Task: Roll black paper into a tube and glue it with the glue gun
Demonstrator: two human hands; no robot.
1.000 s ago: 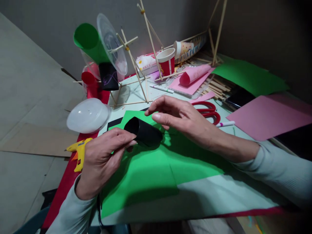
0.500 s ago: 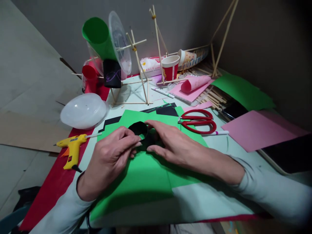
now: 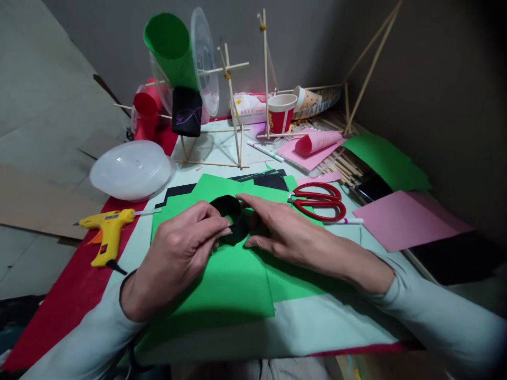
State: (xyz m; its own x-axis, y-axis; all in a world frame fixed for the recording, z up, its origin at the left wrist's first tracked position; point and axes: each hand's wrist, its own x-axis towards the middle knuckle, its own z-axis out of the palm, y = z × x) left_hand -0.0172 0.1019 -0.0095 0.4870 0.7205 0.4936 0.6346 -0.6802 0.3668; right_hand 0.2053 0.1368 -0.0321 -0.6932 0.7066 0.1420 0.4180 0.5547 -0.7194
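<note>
A black paper ring (image 3: pixel 238 234) is held just above a stack of green paper sheets (image 3: pixel 237 285). My left hand (image 3: pixel 182 245) pinches the ring's near left edge between thumb and fingers. On the other side, my right hand (image 3: pixel 287 229) curves around the ring with thumb and index finger apart. Its index fingertip is at the ring's upper right rim; whether it presses on the paper I cannot tell. Red-handled scissors (image 3: pixel 320 202) lie beyond my right hand. To the left of my left hand rests a yellow glue gun (image 3: pixel 111 232).
A stick frame (image 3: pixel 233 116) carries a green paper cone (image 3: pixel 172 47) and clear plastic discs. A plastic bowl (image 3: pixel 130 169) stands at the left. Behind are a red paper cup (image 3: pixel 282 113) and bundled wooden sticks (image 3: pixel 340 166). Pink paper (image 3: pixel 407 219) covers part of a dark tablet-like device (image 3: pixel 447 258).
The view has shifted slightly. The black ring now looks rounder and more of its front wall shows, with my right thumb a little apart from it. My left hand keeps its pinch.
</note>
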